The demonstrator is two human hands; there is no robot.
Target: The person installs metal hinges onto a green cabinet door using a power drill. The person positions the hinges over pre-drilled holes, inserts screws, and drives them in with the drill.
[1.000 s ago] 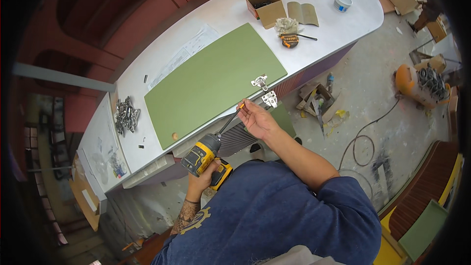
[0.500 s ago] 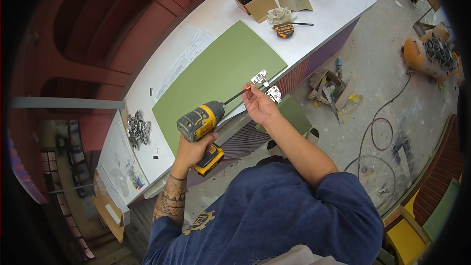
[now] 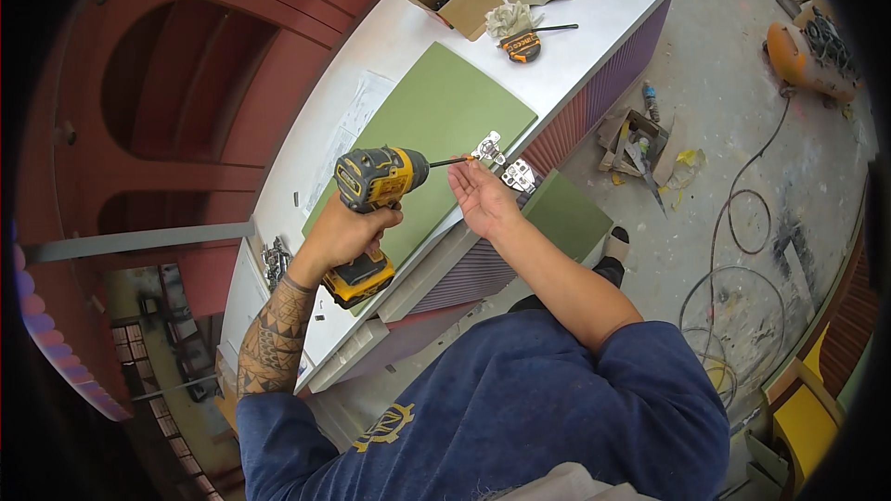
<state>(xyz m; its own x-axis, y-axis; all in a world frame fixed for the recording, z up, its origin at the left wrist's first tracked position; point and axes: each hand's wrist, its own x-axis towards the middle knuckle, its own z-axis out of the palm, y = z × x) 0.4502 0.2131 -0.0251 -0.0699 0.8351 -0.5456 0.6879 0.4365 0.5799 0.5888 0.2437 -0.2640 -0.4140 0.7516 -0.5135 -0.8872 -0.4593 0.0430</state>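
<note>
The tattooed left forearm [image 3: 278, 329] rises from the lower left to the left hand [image 3: 345, 230], which is curled in a grip left of centre. The right forearm [image 3: 571, 278] slants up and leftward; the right hand [image 3: 486, 201], near centre, turns its palm upward, fingertips [image 3: 471, 163] pinched.

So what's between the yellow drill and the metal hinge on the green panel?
In the head view, a long, thin bit reaches from the drill toward the hinge, with the right hand at its far end.
</note>
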